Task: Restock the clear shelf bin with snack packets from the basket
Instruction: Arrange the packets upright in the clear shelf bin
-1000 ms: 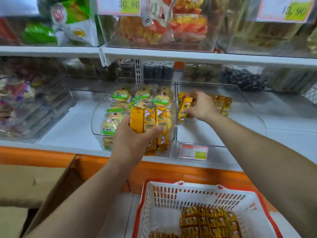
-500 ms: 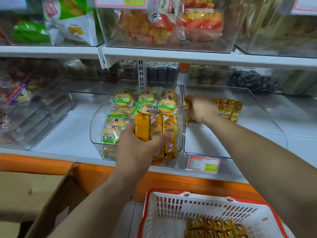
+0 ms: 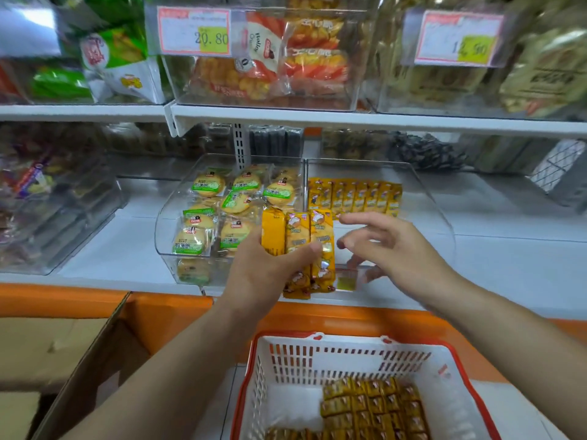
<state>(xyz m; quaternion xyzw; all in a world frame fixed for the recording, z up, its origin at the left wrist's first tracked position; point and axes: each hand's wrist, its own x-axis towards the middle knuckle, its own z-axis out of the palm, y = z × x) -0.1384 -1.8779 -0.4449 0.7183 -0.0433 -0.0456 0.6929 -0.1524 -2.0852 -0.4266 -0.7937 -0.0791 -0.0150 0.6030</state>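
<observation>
My left hand (image 3: pixel 266 274) grips a bunch of long yellow snack packets (image 3: pixel 298 236), held upright in front of the shelf. My right hand (image 3: pixel 390 249) hovers just right of them, fingers spread and holding nothing. Behind it stands the clear shelf bin (image 3: pixel 435 211), with a row of several yellow packets (image 3: pixel 355 196) standing at its back. The white basket with a red rim (image 3: pixel 317 360) sits below, with many more yellow packets (image 3: pixel 371 404) stacked in it.
A second clear bin (image 3: pixel 165 227) to the left holds round green-labelled cakes. An open cardboard box (image 3: pixel 79 360) stands at the lower left. An upper shelf (image 3: pixel 317 117) with filled bins and price tags overhangs the work area.
My right hand has drawn back out of the clear bin toward me, leaving a row of packets at the back. My left hand kept hold of its packets.
</observation>
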